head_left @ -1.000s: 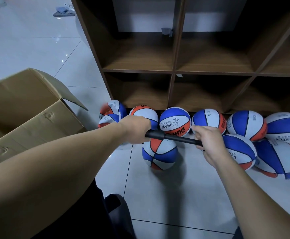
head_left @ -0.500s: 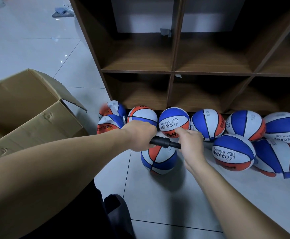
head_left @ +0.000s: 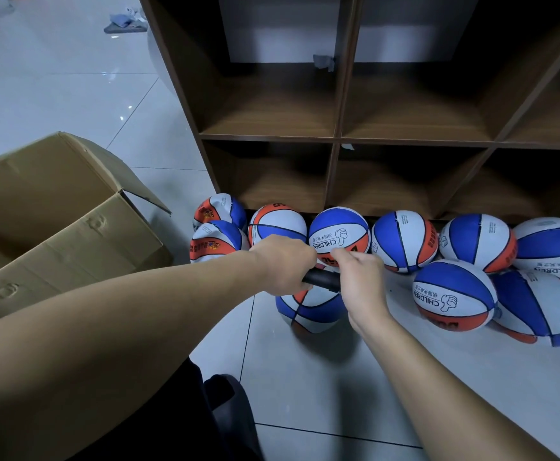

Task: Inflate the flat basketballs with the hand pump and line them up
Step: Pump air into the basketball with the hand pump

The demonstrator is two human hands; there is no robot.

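My left hand (head_left: pixel 285 264) grips the black barrel of the hand pump (head_left: pixel 323 280). Close beside it, my right hand (head_left: pixel 360 281) grips the pump's handle end, with the rod pushed in and hidden. Under both hands lies a blue, white and orange basketball (head_left: pixel 308 311) on the floor tiles. Several round basketballs (head_left: pixel 338 232) stand in a row along the foot of the shelf. Two crumpled flat balls (head_left: pixel 217 227) sit at the row's left end. More balls (head_left: pixel 455 296) lie in front at the right, one of them sagging (head_left: pixel 544 309).
A brown wooden cubby shelf (head_left: pixel 337 138) with bare compartments rises behind the balls. An open cardboard box (head_left: pixel 62 207) stands at the left. My dark-clothed knee (head_left: pixel 218 400) shows at the bottom. Cloth items (head_left: pixel 124 21) lie on the far floor.
My right hand has slid left along the pump toward my left hand, pushing the rod into the barrel. The left hand and the ball under it stayed put.
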